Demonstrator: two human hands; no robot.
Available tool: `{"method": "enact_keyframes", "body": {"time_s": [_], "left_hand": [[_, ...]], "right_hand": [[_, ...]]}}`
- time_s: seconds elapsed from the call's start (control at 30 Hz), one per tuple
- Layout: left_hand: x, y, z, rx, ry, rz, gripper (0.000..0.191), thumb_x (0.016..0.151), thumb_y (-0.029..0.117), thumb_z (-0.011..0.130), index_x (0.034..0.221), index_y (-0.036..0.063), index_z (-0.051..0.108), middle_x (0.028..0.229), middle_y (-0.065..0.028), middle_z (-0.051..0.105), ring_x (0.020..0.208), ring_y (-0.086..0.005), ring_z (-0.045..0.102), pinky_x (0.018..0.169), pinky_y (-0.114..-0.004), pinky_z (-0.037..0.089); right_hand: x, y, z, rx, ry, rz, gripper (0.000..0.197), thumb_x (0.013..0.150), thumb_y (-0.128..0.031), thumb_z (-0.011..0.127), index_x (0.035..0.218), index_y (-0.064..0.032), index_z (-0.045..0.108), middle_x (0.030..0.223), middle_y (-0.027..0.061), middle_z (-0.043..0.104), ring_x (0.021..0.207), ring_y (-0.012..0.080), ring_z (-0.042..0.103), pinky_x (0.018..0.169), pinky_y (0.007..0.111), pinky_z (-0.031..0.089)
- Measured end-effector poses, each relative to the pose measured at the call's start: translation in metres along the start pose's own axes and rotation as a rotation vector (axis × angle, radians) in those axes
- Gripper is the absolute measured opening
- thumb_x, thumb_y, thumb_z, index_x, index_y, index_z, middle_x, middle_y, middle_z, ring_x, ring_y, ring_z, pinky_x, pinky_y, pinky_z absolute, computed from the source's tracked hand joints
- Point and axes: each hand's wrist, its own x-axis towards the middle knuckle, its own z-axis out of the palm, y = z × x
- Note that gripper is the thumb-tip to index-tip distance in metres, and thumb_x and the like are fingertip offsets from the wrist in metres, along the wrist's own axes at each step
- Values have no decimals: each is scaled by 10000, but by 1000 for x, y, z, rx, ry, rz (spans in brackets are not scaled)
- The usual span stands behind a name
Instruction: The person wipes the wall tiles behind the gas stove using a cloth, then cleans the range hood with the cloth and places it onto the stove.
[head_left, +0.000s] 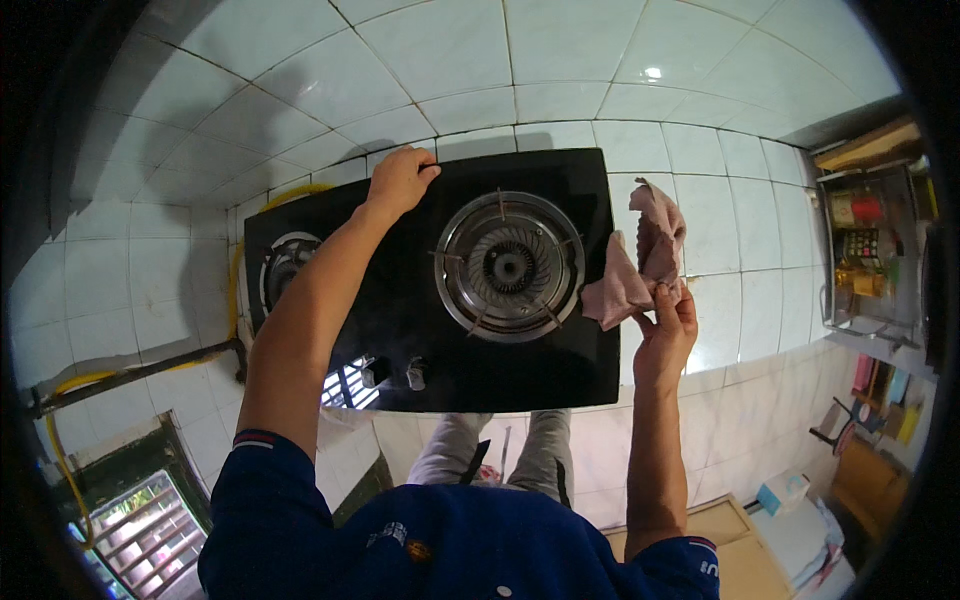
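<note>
A two-burner gas stove (390, 300) with a black glossy top lies in front of me. My left hand (403, 178) is curled over its back edge, with the fingertips hidden behind the edge. The left forearm crosses over the left burner (283, 271) and partly covers it. In my right hand (666, 326) a crumpled pink cloth (660, 240) is pinched, hanging beside the stove's right edge. One fold of it overlaps that edge near the large round burner (510, 266). Two control knobs (394, 373) sit near the front of the stove.
A yellow gas hose (234, 289) runs behind and left of the stove, near a dark pipe (142, 375). White tiles (709, 225) cover the counter and wall. At the right stands a rack (870, 255) with several items. A barred window (150, 532) is at lower left.
</note>
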Motion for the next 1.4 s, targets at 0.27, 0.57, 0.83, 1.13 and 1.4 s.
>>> {"method": "enact_keyframes", "body": {"time_s": [0.27,0.57,0.83,1.13,1.4], "left_hand": [[-36,29,-14,-186,328,142,360,865,223,698,1157,19,649,1037,-168,668,957,-344,634,854,-413,499],[-193,159,-35,-1226,-252,-204,398,1013,226,559,1348,13,527,1146,-47,620,992,-94,569,875,-231,468],[-228,128,-72,-997,-115,-98,186,947,81,622,1105,-15,649,952,-28,664,809,-66,585,734,-220,486],[-188,78,-92,-1162,-20,-381,277,965,221,639,1174,41,664,1036,-53,679,927,-120,645,819,-254,530],[-56,-25,-49,-387,106,-206,294,876,278,710,1024,25,730,924,-123,739,835,-190,698,761,-305,520]], "right_hand": [[-38,-19,17,124,-77,2,211,985,-162,555,1144,-24,557,994,70,646,850,143,645,745,287,552],[-122,7,80,177,-437,30,269,991,-99,564,1240,-4,523,1078,42,608,971,93,571,864,230,467],[-149,-3,78,228,-593,279,304,957,-71,616,1238,-10,519,1099,47,625,943,106,614,804,239,514],[-109,12,55,351,-347,265,203,887,-19,561,1082,-34,615,947,38,648,842,122,607,782,260,492],[-43,28,10,166,-121,122,121,870,-30,550,969,-7,615,902,17,612,809,92,545,756,225,459]]}}
